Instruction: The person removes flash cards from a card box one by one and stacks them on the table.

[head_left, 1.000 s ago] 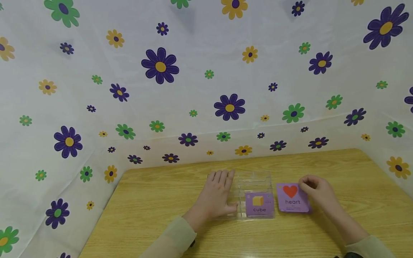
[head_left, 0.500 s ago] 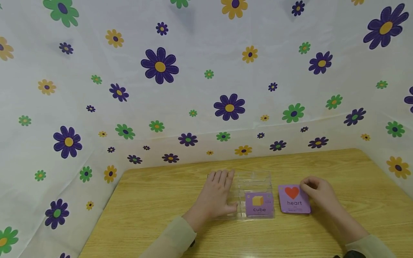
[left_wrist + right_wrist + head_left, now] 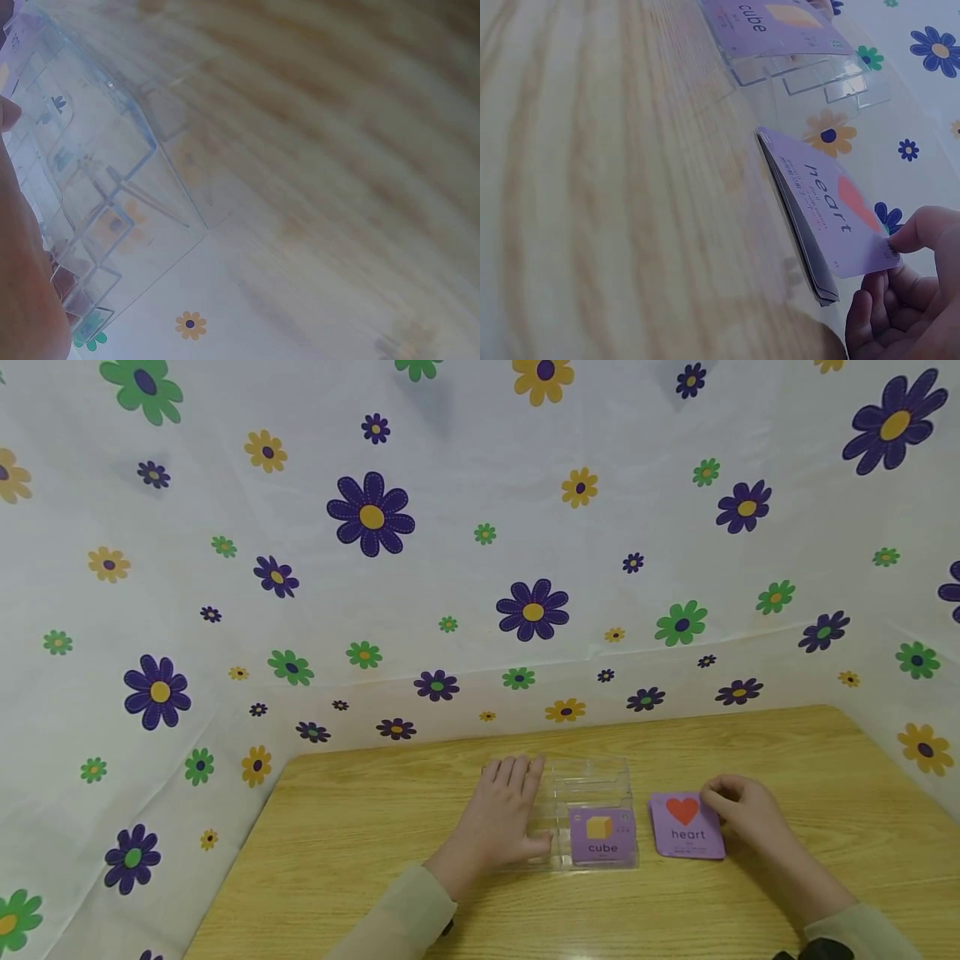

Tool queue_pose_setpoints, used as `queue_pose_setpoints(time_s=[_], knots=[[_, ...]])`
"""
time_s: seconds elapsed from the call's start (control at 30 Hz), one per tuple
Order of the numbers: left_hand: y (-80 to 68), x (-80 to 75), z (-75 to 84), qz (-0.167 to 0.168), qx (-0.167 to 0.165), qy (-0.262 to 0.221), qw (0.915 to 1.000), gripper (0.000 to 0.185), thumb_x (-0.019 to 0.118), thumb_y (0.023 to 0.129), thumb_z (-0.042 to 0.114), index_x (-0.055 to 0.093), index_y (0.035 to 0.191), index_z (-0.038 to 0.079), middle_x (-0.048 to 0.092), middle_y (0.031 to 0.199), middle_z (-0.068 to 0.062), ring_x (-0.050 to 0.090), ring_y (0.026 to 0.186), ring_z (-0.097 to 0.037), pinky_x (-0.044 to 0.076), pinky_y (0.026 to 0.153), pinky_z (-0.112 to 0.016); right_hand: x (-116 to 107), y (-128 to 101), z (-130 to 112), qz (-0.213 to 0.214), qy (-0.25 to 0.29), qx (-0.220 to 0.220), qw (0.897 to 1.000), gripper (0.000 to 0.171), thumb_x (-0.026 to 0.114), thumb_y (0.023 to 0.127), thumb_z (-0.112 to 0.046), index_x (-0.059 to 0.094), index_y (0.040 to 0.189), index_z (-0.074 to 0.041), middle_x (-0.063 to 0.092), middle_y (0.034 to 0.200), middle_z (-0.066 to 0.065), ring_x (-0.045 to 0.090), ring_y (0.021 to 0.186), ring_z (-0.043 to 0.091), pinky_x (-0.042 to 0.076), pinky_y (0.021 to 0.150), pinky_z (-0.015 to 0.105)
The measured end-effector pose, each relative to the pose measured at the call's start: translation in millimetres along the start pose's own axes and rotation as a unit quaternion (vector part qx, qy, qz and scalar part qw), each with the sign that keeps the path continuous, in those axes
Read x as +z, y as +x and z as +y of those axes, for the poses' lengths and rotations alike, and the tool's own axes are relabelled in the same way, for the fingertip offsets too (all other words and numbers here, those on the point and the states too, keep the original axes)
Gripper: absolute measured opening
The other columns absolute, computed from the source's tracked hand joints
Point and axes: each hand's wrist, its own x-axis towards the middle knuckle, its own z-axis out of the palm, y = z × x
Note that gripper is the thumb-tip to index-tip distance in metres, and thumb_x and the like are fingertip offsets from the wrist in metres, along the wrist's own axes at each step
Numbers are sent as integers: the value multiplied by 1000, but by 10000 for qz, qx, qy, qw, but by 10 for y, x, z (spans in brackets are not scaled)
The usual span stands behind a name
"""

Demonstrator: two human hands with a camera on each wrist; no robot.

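Observation:
A clear plastic card holder (image 3: 592, 768) with stepped tiers stands on the table. My left hand (image 3: 506, 814) rests over its left part with fingers extended, hiding much of that side. In the holder's front right section leans a purple "cube" card (image 3: 603, 837). Right of the holder lies a small stack of cards (image 3: 799, 217), topped by a purple "heart" card (image 3: 686, 827). My right hand (image 3: 746, 806) pinches the heart card's upper right corner between thumb and fingers. In the right wrist view that corner is raised, with a gap above the cards underneath.
The wood-grain table (image 3: 360, 860) ends at the back against a white flowered cloth (image 3: 450, 568), which also hangs at both sides. Pale sleeves cover both forearms, and a dark band (image 3: 825, 950) shows at the right wrist.
My right hand has shifted slightly toward me and to the right, and the heart card has moved with it, further from the holder. My left hand and the holder have stayed put.

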Motion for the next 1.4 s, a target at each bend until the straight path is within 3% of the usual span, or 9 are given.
queue_pose_setpoints(time_s=[0.37,0.8,1.4], knots=[[-3,13,-2,15,-3,-20,10000,108,54,87,76,26,165,7,55,145,-9,52,133,-24,43,117,-43,-6,13,37,-91,-60,6,9999,26,60,103,-11,68,111,12,68,96,10,56,82,12,51,67,21],[1,14,2,44,-1,112,9999,107,53,87,76,27,165,7,55,143,-9,52,130,-23,43,115,-42,17,56,69,-58,-399,-100,9991,26,65,102,-11,70,113,12,72,104,21,58,86,18,49,66,21],[-3,-5,7,-43,-5,104,9999,107,52,88,77,27,165,7,55,144,-9,53,132,-24,43,116,-43,28,49,123,8,-396,-175,9991,21,66,101,-8,71,110,10,72,98,18,57,82,18,48,64,22]])
